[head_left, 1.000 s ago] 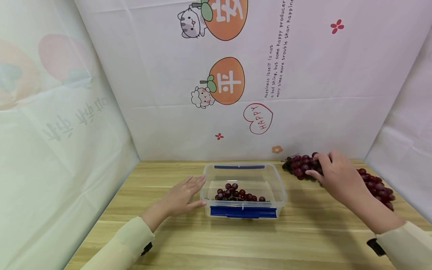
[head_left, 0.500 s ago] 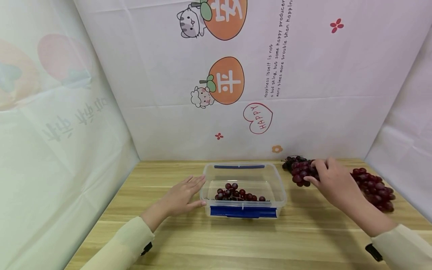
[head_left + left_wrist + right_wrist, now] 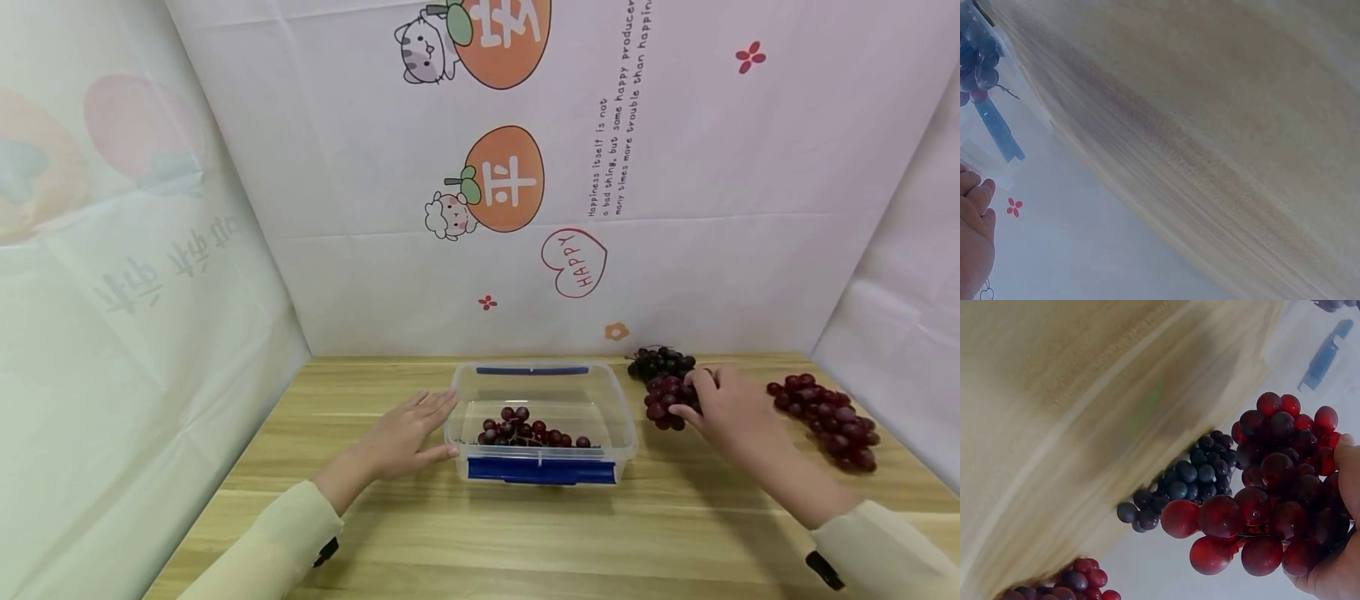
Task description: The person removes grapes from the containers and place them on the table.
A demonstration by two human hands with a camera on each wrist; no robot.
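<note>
A clear plastic box (image 3: 540,454) with blue latches stands mid-table in the head view, a bunch of dark red grapes (image 3: 525,431) inside it. My left hand (image 3: 397,437) rests at its left side, fingers extended against the wall. To the right, my right hand (image 3: 738,421) grips a bunch of red grapes (image 3: 663,402) between thumb and fingers. In the right wrist view this red bunch (image 3: 1272,500) fills the space before the hand, and part of it is hidden by the palm.
A bunch of black grapes (image 3: 662,363) lies at the table's back edge, behind the held bunch. Another red bunch (image 3: 828,417) lies at the far right. White printed cloth (image 3: 360,208) closes off the back and both sides of the wooden table (image 3: 480,542).
My right hand has drawn the red bunch left and toward me, away from the back edge. The black bunch and the far-right bunch now show more. My left hand stays put.
</note>
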